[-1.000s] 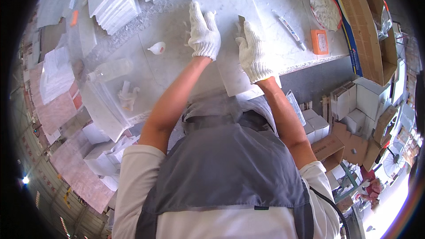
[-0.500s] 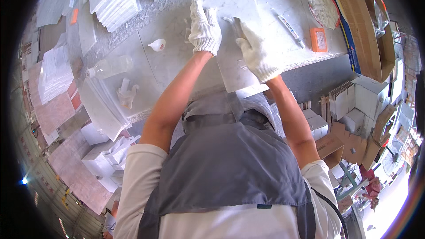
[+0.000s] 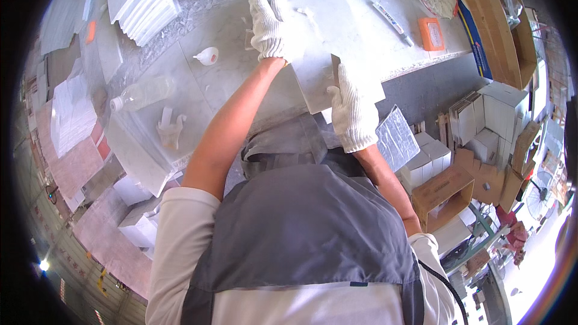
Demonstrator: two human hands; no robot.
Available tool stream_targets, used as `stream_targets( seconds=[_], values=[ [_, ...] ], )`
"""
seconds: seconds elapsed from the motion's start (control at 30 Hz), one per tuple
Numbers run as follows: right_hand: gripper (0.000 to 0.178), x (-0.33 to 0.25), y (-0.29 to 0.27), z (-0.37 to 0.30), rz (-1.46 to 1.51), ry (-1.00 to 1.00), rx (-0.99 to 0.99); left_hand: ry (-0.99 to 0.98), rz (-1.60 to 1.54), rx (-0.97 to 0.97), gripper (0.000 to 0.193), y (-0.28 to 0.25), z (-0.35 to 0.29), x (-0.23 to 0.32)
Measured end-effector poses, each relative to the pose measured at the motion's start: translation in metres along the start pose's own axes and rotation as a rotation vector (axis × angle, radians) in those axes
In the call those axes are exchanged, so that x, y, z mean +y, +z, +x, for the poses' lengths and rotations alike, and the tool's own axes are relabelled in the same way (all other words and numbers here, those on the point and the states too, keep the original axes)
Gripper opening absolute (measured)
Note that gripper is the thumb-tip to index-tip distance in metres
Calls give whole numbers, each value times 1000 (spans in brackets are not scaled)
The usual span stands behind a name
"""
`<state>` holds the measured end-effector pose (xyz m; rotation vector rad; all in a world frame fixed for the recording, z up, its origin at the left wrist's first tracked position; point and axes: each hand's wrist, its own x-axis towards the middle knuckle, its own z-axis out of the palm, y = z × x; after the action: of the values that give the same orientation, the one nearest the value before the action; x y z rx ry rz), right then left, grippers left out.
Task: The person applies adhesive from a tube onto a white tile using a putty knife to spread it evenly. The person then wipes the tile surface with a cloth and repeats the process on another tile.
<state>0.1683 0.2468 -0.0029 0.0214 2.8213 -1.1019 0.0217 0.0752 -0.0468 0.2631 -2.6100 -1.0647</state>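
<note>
White tile (image 3: 328,21) points lengthwise away; left hand (image 3: 268,27) lies unclenched along left edge, right hand (image 3: 354,109) grips grey strip (image 3: 335,67) at near end.

The right hand (image 3: 355,108) has drawn back from the middle of the pale slab (image 3: 316,75) to its near edge, with the wrist now beyond that edge on the person's side. The flat tool (image 3: 335,67) in its grip has come along; half a second ago it looked pale over the slab's middle, and now it shows dark over the near part. A white smear (image 3: 308,17) shows on the slab's far half. Right of and below the slab, a shiny silvery sheet (image 3: 398,143) has come out from behind the forearm.
</note>
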Motion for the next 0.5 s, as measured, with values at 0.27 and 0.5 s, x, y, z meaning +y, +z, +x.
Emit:
stream_targets(
  seconds=[0.27,0.5],
  values=[
    [53,-19,-8,-6,-25,36,80,-234,-159,-72,71,-5,5,8],
    [51,-13,0,7,120,20,36,-179,-128,-29,61,1,7,-1]
  ],
)
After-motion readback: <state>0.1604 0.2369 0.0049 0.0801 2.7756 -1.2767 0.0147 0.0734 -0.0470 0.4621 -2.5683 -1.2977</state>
